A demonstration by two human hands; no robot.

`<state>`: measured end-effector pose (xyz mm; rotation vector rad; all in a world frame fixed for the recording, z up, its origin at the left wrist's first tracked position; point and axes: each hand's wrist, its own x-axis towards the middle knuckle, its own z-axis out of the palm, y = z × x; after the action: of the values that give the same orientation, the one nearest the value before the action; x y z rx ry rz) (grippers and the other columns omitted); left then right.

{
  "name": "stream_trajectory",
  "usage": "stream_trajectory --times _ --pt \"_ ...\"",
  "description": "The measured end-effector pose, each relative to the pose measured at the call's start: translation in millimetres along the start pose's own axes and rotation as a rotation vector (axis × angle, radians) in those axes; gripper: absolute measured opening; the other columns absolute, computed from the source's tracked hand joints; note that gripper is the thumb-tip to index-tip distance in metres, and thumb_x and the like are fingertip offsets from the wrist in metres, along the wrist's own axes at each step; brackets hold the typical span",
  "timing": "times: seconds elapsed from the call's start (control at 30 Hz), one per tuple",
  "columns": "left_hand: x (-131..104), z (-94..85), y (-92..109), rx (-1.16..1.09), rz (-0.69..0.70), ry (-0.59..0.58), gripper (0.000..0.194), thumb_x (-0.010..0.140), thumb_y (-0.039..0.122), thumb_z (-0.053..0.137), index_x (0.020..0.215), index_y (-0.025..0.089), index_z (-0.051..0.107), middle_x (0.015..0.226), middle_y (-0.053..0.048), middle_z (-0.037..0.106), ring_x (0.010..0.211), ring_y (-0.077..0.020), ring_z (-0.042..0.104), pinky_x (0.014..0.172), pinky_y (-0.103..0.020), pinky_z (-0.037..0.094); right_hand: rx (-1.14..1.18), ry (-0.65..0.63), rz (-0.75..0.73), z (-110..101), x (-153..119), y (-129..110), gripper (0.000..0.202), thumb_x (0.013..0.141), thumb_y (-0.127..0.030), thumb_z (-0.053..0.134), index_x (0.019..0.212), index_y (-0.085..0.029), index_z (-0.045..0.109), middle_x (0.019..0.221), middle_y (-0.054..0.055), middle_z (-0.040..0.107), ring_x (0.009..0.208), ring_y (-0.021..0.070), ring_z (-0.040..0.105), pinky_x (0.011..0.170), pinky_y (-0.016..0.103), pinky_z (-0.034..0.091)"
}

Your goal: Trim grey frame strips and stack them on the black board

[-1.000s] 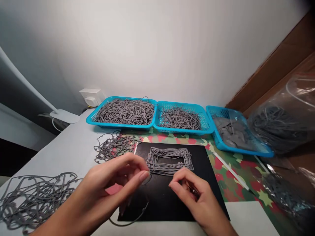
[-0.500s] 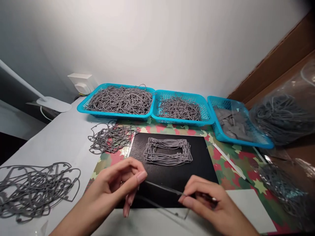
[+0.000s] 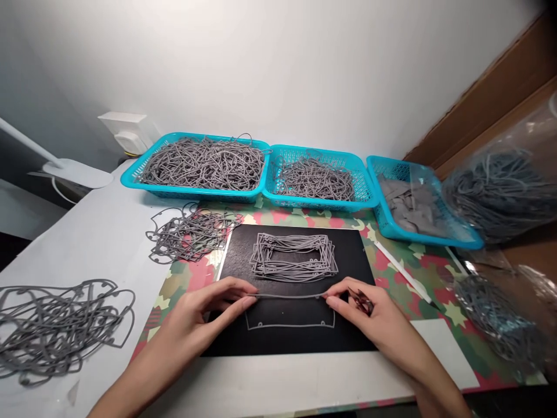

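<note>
While its far edge is pinched at both ends, gray frame (image 3: 289, 297): over the black board (image 3: 354, 261), near side
Left hand (image 3: 215, 307): fingers closed on its far left corner
Right hand (image 3: 378, 307): fingers pinching its far right corner, small dark tool (image 3: 362, 302) in palm
Stacked frames (image 3: 296, 270): farther back on the board

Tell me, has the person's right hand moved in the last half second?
Yes: judged against the black board, the right hand has moved farther from the person, closer to the stack of grey frames.
</note>
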<state>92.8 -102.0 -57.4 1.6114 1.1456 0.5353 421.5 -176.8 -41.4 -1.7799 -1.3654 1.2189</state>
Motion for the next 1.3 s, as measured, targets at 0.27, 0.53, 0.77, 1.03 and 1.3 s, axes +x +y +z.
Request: stream_trajectory --times 0.27,0.53,0.77,1.03,1.3 --pt "5.4 2.7 2.0 0.011 0.014 0.069 0.036 0.104 0.059 0.076 0.115 0.028 0.090 0.104 -0.004 0.092 0.088 -0.0244 0.090 0.072 -0.024 0.071 0.010 0.043 0.001 6.0 0.8 2.3 0.031 0.102 -0.052 0.074 0.096 -0.026 0.088 0.074 -0.003 0.058 0.069 0.0170 0.047 0.065 0.031 0.040" --pt "5.0 0.3 -8.4 -0.108 -0.034 0.085 0.047 0.099 0.068 0.084 0.116 0.024 0.086 0.098 -0.006 0.092 0.088 -0.0243 0.091 0.082 -0.024 0.074 0.011 0.165 -0.024 21.7 1.9 4.9 0.038 0.105 -0.055 0.072 0.084 -0.024 0.077 0.081 0.002 0.070 0.074 0.0203 0.057 0.068 0.034 0.042" --pt "5.1 1.3 -4.7 -0.085 -0.065 0.075 0.042 0.100 0.063 0.085 0.114 0.024 0.084 0.093 -0.005 0.091 0.086 -0.0246 0.091 0.081 -0.025 0.074 0.004 0.152 -0.003 21.2 2.5 9.2 0.039 0.107 -0.055 0.070 0.088 -0.023 0.078 0.081 0.001 0.067 0.075 0.0198 0.054 0.068 0.033 0.040" --pt "3.8 5.2 2.4 -0.033 -0.020 0.118 0.033 0.101 0.055 0.084 0.113 0.024 0.086 0.090 -0.003 0.090 0.082 -0.0232 0.090 0.077 -0.024 0.073 -0.022 0.169 -0.041 22.3 2.4 7.6 0.038 0.106 -0.054 0.071 0.085 -0.023 0.077 0.078 0.001 0.064 0.070 0.0187 0.052 0.064 0.033 0.038" --pt "0.7 5.4 0.3 -0.024 -0.025 0.107 0.031 0.102 0.054 0.082 0.109 0.024 0.086 0.094 -0.004 0.090 0.086 -0.0242 0.089 0.078 -0.026 0.072 -0.029 0.187 -0.050 21.7 -0.3 10.7 0.036 0.109 -0.053 0.072 0.090 -0.023 0.081 0.080 0.002 0.068 0.072 0.0195 0.054 0.065 0.032 0.042"
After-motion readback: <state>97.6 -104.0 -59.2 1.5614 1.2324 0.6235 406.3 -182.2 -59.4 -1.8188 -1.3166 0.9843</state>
